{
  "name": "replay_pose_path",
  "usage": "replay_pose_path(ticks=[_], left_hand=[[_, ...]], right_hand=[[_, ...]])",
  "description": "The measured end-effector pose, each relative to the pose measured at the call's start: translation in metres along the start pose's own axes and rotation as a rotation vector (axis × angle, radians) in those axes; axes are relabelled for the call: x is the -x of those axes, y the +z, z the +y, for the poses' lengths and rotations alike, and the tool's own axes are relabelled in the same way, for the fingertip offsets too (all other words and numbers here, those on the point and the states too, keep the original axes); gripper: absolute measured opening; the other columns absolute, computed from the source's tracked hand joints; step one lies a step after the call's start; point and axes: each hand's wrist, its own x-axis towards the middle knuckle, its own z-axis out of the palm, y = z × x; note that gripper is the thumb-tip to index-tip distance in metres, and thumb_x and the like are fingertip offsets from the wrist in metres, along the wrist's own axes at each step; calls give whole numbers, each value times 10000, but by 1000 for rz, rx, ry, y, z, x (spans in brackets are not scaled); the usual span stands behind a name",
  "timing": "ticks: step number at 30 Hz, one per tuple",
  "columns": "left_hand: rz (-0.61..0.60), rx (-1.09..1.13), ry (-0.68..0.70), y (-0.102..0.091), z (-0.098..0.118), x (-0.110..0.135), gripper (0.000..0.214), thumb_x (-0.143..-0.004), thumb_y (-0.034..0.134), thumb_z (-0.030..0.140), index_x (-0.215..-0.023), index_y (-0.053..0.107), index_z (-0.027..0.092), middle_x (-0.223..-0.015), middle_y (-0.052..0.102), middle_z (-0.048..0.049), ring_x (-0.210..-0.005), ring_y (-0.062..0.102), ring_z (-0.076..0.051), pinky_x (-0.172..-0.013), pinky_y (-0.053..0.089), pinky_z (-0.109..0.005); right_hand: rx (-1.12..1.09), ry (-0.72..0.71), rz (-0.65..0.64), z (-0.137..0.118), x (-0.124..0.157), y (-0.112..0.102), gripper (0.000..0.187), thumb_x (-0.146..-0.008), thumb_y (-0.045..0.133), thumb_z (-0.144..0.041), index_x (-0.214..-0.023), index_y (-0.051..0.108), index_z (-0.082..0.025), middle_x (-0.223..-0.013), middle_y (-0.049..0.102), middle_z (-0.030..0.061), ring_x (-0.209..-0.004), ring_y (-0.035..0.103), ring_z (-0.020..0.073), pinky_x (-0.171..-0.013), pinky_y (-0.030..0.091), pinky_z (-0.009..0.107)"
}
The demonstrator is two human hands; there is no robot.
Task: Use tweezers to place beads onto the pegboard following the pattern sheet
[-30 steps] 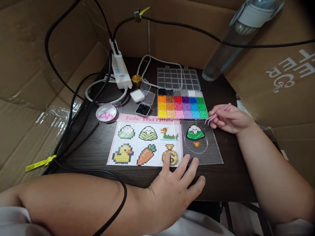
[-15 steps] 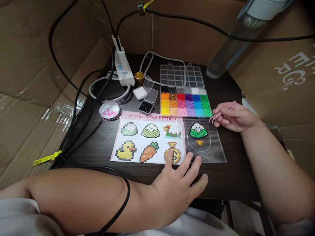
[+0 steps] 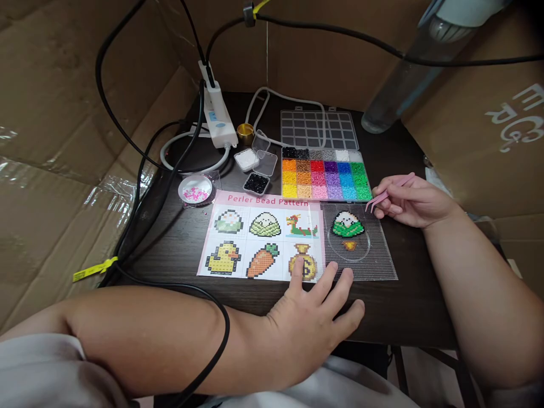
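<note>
My left hand lies with fingers spread at the front edge of the table, its index finger over the money bag picture on the Perler bead pattern sheet. Two of its fingertips reach the lower edge of the clear pegboard. On that pegboard sit a green and white rice ball made of beads and, below it, a small orange and brown bead piece inside a clear ring. My right hand grips pink tweezers, their bent tips above the pegboard's upper right corner and apart.
Behind the sheet stands a bead box with many colours, its clear lid folded back. Small cases of white beads and black beads, a dish of pink beads, a gold cup and a power strip stand left. A black cable crosses my left forearm.
The whole view has shifted slightly, so everything appears a little further right. Both hands keep their pose, and the tweezers stay in the right hand.
</note>
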Motion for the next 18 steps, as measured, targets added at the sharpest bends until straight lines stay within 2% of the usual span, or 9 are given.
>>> replay_pose_path(ticks=[7,12,15,18], left_hand=[[-9,30,2,-4,-4,-1,547,-1016,546,405,-1541,514,254,-1670,371,-210,-1485,360,-447,-1032,380,-791],[-27,43,-39,-16,-11,-8,793,-932,643,663,-1544,487,183,-1670,354,-274,-1473,397,-476,-1030,447,-730],[-18,33,-90,-24,-16,-14,969,-875,586,824,-1484,521,73,-1558,460,-367,-1416,483,-505,-1015,494,-652],[14,25,-112,-29,-20,-17,1035,-860,497,897,-1386,575,10,-1430,568,-387,-1351,560,-497,-1005,524,-578]], right_hand=[[15,21,30,-2,1,1,291,-816,899,-392,-909,764,-153,-620,641,-6,-476,513,62,-675,606,313],[46,24,28,-1,1,-2,307,-827,887,-407,-935,739,-161,-647,639,-7,-496,519,60,-681,612,287],[45,11,13,1,-1,-4,282,-834,874,-401,-936,739,-175,-648,621,-10,-494,507,68,-694,634,314],[51,11,22,2,-2,-3,228,-835,863,-380,-918,753,-199,-666,627,5,-485,490,81,-690,648,349]])
